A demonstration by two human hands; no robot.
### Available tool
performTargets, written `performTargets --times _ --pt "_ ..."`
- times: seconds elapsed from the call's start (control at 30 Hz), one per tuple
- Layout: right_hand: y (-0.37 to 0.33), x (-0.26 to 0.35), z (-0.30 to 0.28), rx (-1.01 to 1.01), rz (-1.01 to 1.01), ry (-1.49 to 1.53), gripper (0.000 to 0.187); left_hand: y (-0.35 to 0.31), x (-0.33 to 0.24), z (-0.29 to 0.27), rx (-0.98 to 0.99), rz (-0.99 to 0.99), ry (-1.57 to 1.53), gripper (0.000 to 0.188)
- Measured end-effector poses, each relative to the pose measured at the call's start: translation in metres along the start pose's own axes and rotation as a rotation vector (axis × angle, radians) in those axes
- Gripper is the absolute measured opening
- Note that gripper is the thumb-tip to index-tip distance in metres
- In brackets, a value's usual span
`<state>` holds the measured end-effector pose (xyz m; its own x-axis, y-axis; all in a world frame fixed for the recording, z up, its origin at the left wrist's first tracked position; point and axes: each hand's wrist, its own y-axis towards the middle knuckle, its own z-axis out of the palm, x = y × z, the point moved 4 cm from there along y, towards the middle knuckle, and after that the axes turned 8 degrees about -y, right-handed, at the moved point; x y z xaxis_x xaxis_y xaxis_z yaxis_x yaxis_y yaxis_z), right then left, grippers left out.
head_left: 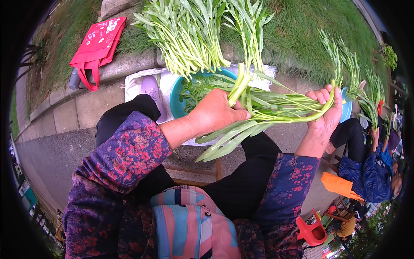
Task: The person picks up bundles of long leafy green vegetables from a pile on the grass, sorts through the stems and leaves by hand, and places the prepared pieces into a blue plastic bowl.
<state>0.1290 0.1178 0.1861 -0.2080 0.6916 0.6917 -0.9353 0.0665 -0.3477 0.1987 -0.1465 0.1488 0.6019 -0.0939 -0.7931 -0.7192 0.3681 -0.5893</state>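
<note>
My left hand [215, 111] is closed round the pale cut stems of a bunch of water spinach [276, 103], whose long narrow leaves spread below and to the right. On the right, my right hand [326, 105] curls its fingers about a thick bent green stem of the same greens, its end sticking up past the fingers. Both hands are raised over my lap. Behind my left hand stands a turquoise basin [176, 98] with picked green leaves [188, 93] in it. A large pile of water spinach [185, 34] lies beyond the basin, stems toward me.
A red tote bag [97, 43] and a dark bottle [74, 80] are on the stone kerb at the left. White sheeting [133, 84] lies under the basin. At the right, a person in blue patterned clothes [373, 177] holds greens near a blue basin [346, 105]; a red stool [311, 231] stands nearer.
</note>
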Motion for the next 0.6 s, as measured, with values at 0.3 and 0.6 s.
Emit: performTargets --times 0.3,0.6 --pt "0.001 0.000 -0.001 -0.021 -0.005 0.010 0.020 0.009 0.010 0.008 -0.050 0.144 -0.262 0.028" --pt "0.003 0.004 -0.006 0.019 -0.009 0.008 0.020 0.006 0.006 0.013 -0.035 0.085 -0.302 0.020"
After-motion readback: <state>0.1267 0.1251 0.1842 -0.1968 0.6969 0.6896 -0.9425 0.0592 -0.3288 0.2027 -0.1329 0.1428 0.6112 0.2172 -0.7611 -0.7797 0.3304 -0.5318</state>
